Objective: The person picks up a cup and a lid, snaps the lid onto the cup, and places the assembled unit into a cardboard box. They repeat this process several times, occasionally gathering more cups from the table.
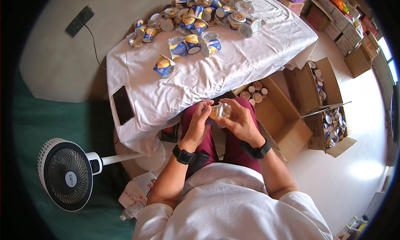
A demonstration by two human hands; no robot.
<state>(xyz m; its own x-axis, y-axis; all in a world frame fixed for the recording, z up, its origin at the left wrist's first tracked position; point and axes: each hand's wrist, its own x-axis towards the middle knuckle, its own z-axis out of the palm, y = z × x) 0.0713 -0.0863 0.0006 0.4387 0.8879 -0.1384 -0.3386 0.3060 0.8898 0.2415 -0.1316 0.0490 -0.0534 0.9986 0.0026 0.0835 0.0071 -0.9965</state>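
Note:
Over my lap, both hands grip one small cup (219, 111) with a clear plastic top, blue and yellow body and pale contents inside. My left hand (197, 127) holds its left side, fingers curled. My right hand (242, 124) wraps its right side, thumb across the front. Beyond them, several blue-and-yellow snack cups (191, 43) with clear domed lids lie piled and scattered on a white cloth-covered table (233, 65).
A black phone (123, 104) rests at the table's left. A white fan (68, 173) stands lower left, a paper bag (133, 191) beside it. Open cartons (291, 142), (341, 142) holding cups sit at right, stacked boxes (346, 32) behind. A power strip (79, 20) lies upper left.

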